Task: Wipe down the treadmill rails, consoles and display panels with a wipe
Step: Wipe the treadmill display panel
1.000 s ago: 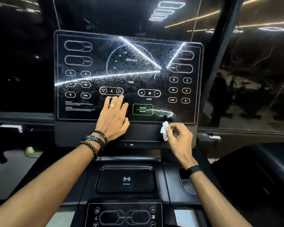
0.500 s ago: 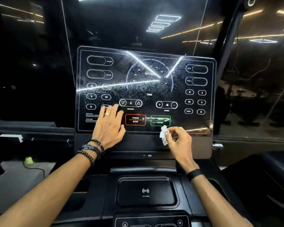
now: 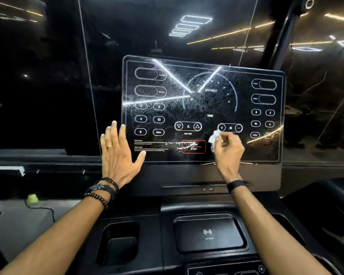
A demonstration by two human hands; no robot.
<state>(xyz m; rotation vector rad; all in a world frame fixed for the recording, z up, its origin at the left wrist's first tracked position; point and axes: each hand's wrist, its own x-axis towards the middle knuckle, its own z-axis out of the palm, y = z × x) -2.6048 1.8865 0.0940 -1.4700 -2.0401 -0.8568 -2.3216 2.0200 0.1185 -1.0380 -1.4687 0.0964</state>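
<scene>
The treadmill's black glass display panel (image 3: 203, 108) stands in front of me, speckled with droplets and streaks. My right hand (image 3: 229, 153) pinches a small crumpled white wipe (image 3: 213, 138) against the lower middle of the panel, just right of the red pause/stop button (image 3: 193, 146). My left hand (image 3: 117, 153) is spread with straight fingers at the panel's lower left edge, mostly beside the glass, holding nothing. Below lies the black console (image 3: 167, 225).
The console holds a cup holder recess (image 3: 118, 243) on the left and a wireless charging pad (image 3: 209, 233) in the middle. A dark window with ceiling-light reflections fills the background. A slanted black pillar (image 3: 276, 32) rises at the right. A small green object (image 3: 32, 199) lies on the floor left.
My right hand has carried the wipe up from the panel's bottom edge onto the glass near the stop button. My left hand has slid left off the panel and spread. The view shifted left.
</scene>
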